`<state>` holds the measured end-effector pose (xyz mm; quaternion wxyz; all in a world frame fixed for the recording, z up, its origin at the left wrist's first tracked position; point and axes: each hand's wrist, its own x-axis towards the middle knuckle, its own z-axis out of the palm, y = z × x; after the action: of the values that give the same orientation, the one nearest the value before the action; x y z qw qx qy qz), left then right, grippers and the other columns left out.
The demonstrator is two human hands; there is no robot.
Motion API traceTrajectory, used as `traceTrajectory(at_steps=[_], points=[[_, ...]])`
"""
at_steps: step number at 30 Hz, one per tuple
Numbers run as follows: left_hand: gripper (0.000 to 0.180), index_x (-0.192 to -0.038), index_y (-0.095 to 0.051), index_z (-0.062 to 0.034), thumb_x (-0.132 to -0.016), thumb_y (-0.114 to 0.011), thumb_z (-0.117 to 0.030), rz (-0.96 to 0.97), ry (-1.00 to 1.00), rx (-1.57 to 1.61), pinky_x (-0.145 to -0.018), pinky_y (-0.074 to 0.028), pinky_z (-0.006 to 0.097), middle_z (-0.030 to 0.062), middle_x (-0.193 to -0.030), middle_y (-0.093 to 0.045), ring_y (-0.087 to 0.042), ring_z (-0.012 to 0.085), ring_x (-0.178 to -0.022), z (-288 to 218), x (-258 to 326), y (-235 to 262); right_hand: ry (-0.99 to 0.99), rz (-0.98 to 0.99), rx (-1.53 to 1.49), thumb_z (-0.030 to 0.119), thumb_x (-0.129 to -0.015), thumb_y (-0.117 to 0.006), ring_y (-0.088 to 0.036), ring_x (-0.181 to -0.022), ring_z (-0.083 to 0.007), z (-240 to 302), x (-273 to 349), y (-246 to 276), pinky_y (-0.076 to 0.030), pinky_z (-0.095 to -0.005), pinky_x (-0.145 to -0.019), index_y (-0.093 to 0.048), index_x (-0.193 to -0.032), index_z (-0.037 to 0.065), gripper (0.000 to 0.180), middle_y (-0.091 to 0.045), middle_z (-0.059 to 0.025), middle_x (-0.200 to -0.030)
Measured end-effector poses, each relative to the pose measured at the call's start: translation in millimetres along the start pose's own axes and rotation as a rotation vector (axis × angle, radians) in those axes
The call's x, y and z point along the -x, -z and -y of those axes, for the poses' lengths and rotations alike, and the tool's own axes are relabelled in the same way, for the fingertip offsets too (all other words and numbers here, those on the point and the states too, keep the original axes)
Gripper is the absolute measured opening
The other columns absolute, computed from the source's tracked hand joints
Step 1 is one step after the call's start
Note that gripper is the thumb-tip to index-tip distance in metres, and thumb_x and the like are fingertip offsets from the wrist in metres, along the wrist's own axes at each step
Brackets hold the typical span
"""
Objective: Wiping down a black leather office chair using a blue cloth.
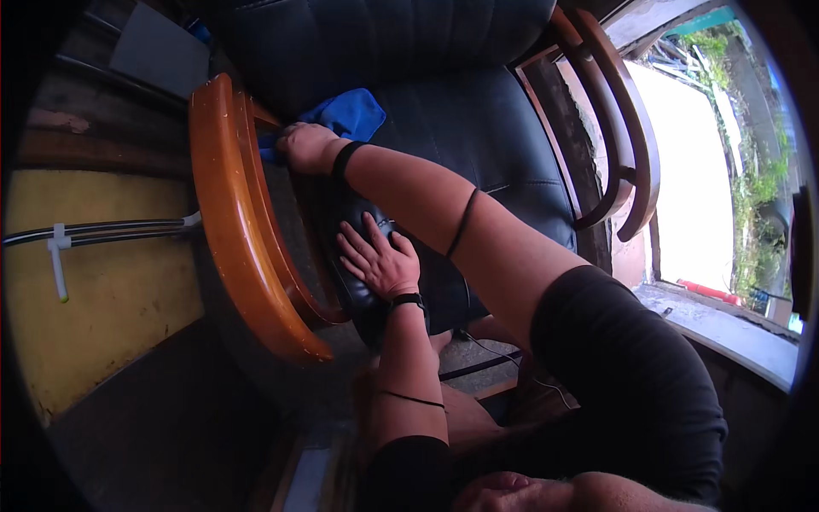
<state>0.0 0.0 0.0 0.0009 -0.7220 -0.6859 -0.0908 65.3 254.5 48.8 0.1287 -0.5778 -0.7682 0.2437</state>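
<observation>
A black padded chair seat [478, 128] with wooden armrests lies in front of me. My left hand [381, 263] rests flat on the seat's near left part, fingers spread, holding nothing. Reaching across it, my right hand [309, 148] is closed on a blue cloth [363, 115] at the seat's left side, beside the inner face of the left wooden armrest [223, 196]. Part of the cloth spreads over the seat beyond the hand, and a bit pokes out toward the armrest. The fingertips of my right hand are hidden.
The right wooden armrest [627, 128] curves beside a bright window opening. At the top stands the black backrest [384, 34]. Left of the chair, black cables [128, 229] run along a yellow panel [111, 299]. A thin cord [512, 358] hangs below the seat.
</observation>
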Motion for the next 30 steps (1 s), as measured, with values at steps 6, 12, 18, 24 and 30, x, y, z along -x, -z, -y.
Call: traceTrajectory(at_steps=[6, 12, 18, 24, 30], points=[[0.062, -0.152, -0.046, -0.0207, -0.093, -0.057, -0.037, -0.073, -0.027, 0.029, -0.122, -0.013, 0.054, 0.0172, -0.166, -0.026, -0.023, 0.036, -0.154, -2.8, -3.6, -5.1, -0.222, -0.217, 0.011, 0.009, -0.091, -0.052, -0.057, -0.129, -0.034, -113.7, 69.0, 28.9, -0.047, -0.0405, -0.109, -0.067, -0.129, 0.011, 0.041, -0.061, -0.0163, -0.139], [0.06, -0.152, -0.047, -0.0225, -0.094, -0.054, -0.037, -0.066, -0.026, 0.055, -0.124, -0.009, 0.052, 0.0148, -0.167, -0.025, -0.021, 0.033, -0.155, -11.7, -9.5, 1.6, -0.474, -0.525, 0.149, 0.016, -0.094, -0.053, -0.061, -0.12, -0.0405, -229.9, 189.4, 87.9, -0.049, -0.0448, -0.105, -0.07, -0.12, 0.004, 0.033, -0.065, -0.0225, -0.128], [0.06, -0.151, -0.048, -0.0211, -0.094, -0.055, -0.037, -0.056, -0.008, 0.02, -0.123, -0.009, 0.053, 0.0157, -0.167, -0.026, -0.022, 0.0334, -0.155, 2.7, -7.4, -2.7, -0.374, -0.527, -0.025, 0.023, -0.091, -0.063, -0.063, -0.112, -0.0396, -110.6, 102.6, 1.6, -0.053, -0.0463, -0.096, -0.075, -0.102, 0.009, 0.022, -0.067, -0.0173, -0.119], [0.061, -0.149, -0.048, -0.0167, -0.093, -0.056, -0.039, 0.336, -0.007, -0.242, -0.121, -0.017, 0.057, 0.0171, -0.164, -0.03, -0.023, 0.0363, -0.153, -10.2, -8.9, 4.6, 0.149, 0.081, -0.051, 0.015, -0.091, -0.06, -0.062, -0.118, -0.0302, 36.4, 48.4, -20.7, -0.05, -0.0413, -0.099, -0.075, -0.112, 0.014, 0.025, -0.067, -0.0102, -0.123], [0.063, -0.154, -0.043, -0.0194, -0.095, -0.051, -0.038, -0.037, -0.038, -0.047, -0.123, -0.016, 0.056, 0.0168, -0.166, -0.025, -0.022, 0.0356, -0.154, -9.9, -7.6, 1.4, -0.138, -0.312, 0.086, 0.018, -0.09, -0.058, -0.057, -0.121, -0.0317, -76.7, 91.8, 22.8, -0.046, -0.0451, -0.1, -0.073, -0.119, 0.019, 0.033, -0.062, -0.0118, -0.125]])
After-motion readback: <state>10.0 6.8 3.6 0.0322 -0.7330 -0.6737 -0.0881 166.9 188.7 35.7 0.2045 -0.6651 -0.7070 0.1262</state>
